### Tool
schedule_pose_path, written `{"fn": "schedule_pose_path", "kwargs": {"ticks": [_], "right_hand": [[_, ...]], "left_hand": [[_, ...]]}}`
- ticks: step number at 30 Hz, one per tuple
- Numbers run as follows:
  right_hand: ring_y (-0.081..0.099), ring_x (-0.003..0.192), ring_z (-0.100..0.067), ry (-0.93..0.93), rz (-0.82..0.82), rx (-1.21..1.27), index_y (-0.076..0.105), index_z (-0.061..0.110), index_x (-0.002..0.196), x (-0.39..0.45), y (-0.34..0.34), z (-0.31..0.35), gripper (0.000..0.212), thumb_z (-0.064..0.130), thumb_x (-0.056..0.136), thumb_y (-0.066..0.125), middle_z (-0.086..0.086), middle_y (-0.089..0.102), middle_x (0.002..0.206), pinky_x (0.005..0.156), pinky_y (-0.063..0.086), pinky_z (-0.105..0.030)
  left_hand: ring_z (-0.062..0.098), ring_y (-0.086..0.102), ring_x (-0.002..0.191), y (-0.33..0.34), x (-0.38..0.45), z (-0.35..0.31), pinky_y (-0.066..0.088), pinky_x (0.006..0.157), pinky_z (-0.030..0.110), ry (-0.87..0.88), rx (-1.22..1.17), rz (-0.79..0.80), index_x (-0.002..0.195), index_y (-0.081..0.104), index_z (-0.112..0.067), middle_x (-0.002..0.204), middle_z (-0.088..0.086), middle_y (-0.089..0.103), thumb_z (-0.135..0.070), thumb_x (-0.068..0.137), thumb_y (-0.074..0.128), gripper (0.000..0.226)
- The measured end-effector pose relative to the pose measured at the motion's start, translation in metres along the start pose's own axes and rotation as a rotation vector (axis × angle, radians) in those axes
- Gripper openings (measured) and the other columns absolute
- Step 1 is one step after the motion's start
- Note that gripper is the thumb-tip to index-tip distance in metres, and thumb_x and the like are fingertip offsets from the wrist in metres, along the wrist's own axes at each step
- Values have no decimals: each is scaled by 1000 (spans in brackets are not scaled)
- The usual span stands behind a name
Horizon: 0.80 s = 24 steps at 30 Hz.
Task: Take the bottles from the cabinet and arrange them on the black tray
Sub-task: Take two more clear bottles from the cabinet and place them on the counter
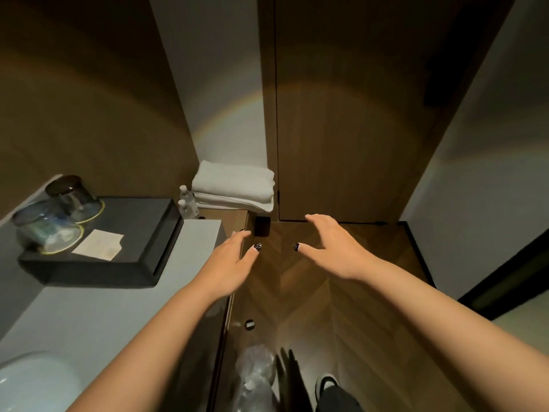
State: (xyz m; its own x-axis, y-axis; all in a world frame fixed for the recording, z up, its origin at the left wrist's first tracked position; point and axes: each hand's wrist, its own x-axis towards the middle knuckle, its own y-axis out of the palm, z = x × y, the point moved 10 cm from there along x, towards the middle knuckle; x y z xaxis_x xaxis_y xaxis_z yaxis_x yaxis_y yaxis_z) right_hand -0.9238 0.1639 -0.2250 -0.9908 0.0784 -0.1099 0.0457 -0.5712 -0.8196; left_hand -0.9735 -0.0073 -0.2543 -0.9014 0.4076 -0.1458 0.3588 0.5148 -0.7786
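Dim wood-panelled bathroom corner, pale worktop (124, 298) running under the left arm. Both hands are out in front, spread wide and holding nothing: left hand (230, 263), right hand (332, 248). Two small bottles (187, 203) stand beyond the left hand, just beside the folded towels (234, 188), on what looks like a low shelf. Black tray (133, 233) sits off to the left of the left hand, already carrying two upturned glasses (59, 215) and a card (99, 244). Looks like the reaching stage, nothing picked up yet. Next up, I'd guess: lean further forward-left and grab a bottle each.
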Motion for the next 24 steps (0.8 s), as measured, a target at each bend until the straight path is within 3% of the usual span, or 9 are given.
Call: {"fn": "schedule_pose_path", "kwargs": {"ticks": [4, 13, 19, 24], "right_hand": [[20, 144, -17, -45, 56, 13, 20, 14, 149, 69, -21, -25, 69, 40, 93, 51, -3, 20, 157, 113, 20, -27], [21, 143, -18, -101, 210, -26, 21, 13, 149, 201, -35, -57, 68, 39, 93, 50, -4, 23, 156, 111, 19, -24], [24, 142, -19, -160, 307, -38, 23, 12, 148, 292, -10, -39, 67, 37, 93, 52, -5, 25, 154, 110, 20, -23], [25, 141, -20, -181, 353, -49, 24, 12, 148, 379, 8, -16, 66, 34, 93, 53, -6, 26, 154, 111, 20, -23]], "left_hand": [[25, 33, 139, 4, 69, -1, 29, 113, 39, -96, -30, -20, 147, 28, -24, 149, 12, 38, -42, 98, 39, 53], [26, 37, 134, -7, 187, 12, 31, 108, 36, -261, -99, -95, 146, 31, -20, 146, 10, 41, -39, 98, 39, 52], [28, 49, 123, -26, 242, 60, 37, 103, 38, -389, -170, -132, 144, 33, -20, 136, 14, 52, -37, 98, 41, 50], [28, 48, 124, -51, 302, 114, 37, 103, 37, -542, -321, -217, 144, 34, -18, 140, 14, 48, -31, 98, 46, 50]]}}
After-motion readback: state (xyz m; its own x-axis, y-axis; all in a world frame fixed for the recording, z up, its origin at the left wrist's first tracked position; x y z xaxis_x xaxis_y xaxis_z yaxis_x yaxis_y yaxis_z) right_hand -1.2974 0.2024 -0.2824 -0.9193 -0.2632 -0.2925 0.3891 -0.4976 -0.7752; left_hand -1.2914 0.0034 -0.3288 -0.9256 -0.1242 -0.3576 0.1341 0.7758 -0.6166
